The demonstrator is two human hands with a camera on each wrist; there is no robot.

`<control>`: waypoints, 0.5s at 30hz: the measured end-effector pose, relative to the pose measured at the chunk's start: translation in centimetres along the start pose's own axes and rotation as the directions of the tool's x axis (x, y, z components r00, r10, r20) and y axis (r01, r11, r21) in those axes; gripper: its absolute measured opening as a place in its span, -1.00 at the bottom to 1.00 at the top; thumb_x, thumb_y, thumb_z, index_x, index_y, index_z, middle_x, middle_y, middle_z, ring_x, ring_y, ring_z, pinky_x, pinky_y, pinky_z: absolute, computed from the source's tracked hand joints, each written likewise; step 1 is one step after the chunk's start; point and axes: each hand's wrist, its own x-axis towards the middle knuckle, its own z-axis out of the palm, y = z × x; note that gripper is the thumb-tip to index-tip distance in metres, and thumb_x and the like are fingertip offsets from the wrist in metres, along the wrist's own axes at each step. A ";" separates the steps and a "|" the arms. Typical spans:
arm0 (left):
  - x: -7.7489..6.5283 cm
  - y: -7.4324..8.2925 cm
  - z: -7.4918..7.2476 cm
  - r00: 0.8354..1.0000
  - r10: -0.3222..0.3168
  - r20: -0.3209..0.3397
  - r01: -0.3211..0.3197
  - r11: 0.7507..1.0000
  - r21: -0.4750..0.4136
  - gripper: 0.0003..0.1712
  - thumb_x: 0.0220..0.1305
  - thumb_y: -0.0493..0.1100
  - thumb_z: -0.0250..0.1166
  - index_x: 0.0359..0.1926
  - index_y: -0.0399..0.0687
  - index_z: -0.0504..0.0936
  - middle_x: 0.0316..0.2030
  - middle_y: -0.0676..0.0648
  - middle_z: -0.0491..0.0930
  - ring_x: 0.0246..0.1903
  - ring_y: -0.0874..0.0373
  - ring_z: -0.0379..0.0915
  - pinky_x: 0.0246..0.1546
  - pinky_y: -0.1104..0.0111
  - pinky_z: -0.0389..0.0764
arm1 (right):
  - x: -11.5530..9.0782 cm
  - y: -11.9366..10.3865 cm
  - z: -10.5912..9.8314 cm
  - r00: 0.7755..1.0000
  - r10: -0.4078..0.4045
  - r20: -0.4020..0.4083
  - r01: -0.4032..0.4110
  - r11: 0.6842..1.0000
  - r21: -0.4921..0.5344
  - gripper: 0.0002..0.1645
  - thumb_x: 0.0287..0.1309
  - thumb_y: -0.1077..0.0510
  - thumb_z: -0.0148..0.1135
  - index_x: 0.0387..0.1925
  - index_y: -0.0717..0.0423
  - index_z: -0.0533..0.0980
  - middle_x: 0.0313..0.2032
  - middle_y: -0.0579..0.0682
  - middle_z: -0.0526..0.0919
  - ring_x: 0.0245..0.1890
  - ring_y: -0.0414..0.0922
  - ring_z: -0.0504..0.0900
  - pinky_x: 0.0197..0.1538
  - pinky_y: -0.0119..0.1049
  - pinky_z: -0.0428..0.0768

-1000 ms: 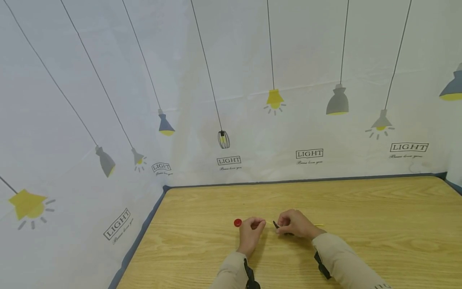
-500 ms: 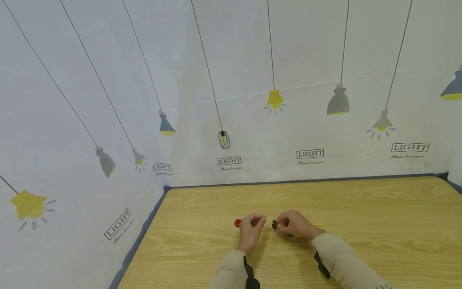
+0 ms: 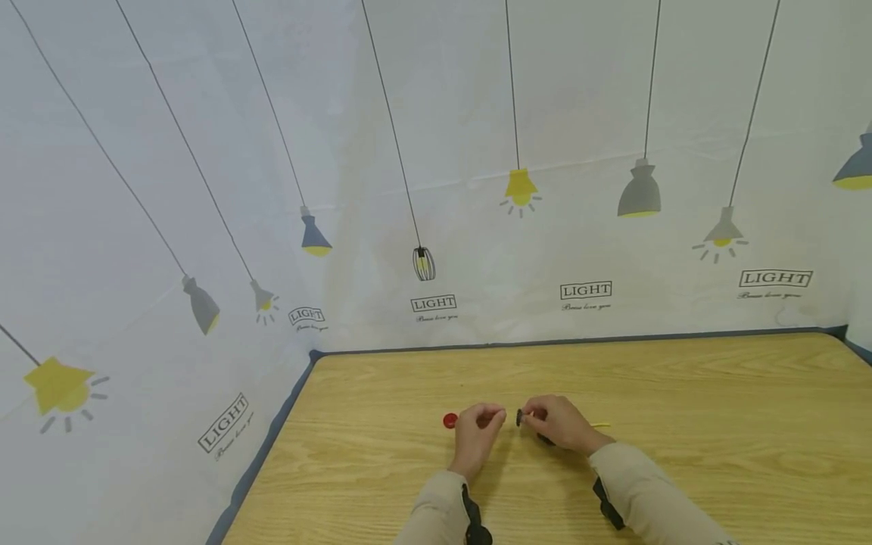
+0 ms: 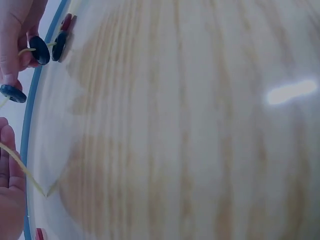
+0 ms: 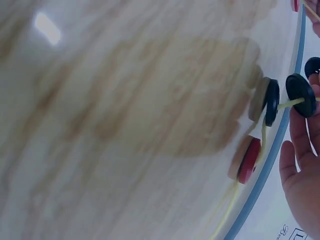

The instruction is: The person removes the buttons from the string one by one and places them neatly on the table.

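Observation:
My left hand (image 3: 477,435) pinches the end of a thin yellow string (image 4: 22,167) between thumb and index finger; a slack length of it dips toward the table. Opposite, my right hand (image 3: 560,424) pinches a black round button (image 3: 520,418) at its fingertips, apart from the left fingertips. The string runs through this button, with more black buttons (image 5: 301,95) threaded along it beneath the right hand. Farther along it, a red button (image 5: 249,161) stands on edge on the table. Another red button (image 3: 450,420) lies beside the left hand. The exact pinch points are hidden in the wrist views.
The wood-grain table (image 3: 381,469) reaches a fabric wall (image 3: 477,227) printed with lamps at the back and left. Yellow string (image 3: 601,425) also extends on the table to the right of my right wrist.
The black button at my right fingertips has turned, first facing me more, then more edge-on. My left hand has shifted slightly right, toward the right hand. The right hand stays nearly in place.

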 end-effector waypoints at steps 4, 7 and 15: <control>-0.1 -0.2 0.0 1.000 0.007 0.030 -0.007 1.000 -0.027 -0.83 0.13 -0.23 0.23 -0.35 -0.30 0.61 -0.42 -0.11 0.59 -0.44 0.16 0.48 -0.44 0.48 0.47 | 0.0 -0.2 -0.1 1.000 0.008 -0.022 -0.008 1.000 0.017 -0.87 0.14 0.19 0.11 -0.34 0.14 0.56 -0.62 -0.12 0.49 -0.68 -0.33 0.32 -0.60 -0.41 0.35; -0.2 -0.2 0.1 0.999 0.003 0.054 -0.001 0.999 -0.036 -0.82 0.14 -0.22 0.22 -0.33 -0.30 0.60 -0.41 -0.11 0.59 -0.43 0.16 0.47 -0.43 0.47 0.46 | 0.0 -0.3 -0.2 1.000 0.001 -0.028 0.000 0.999 0.033 -0.88 0.14 0.19 0.11 -0.36 0.13 0.56 -0.57 -0.12 0.52 -0.60 -0.30 0.40 -0.53 -0.40 0.40; -0.4 -0.5 0.3 0.997 -0.013 0.079 0.015 1.000 -0.018 -0.83 0.13 -0.21 0.22 -0.35 -0.26 0.61 -0.42 -0.03 0.58 -0.45 0.29 0.43 -0.40 0.49 0.45 | 0.1 -0.7 -0.2 0.999 0.019 -0.038 -0.016 0.997 0.074 -0.88 0.15 0.17 0.11 -0.39 0.10 0.55 -0.46 -0.14 0.56 -0.41 -0.18 0.49 -0.39 -0.34 0.45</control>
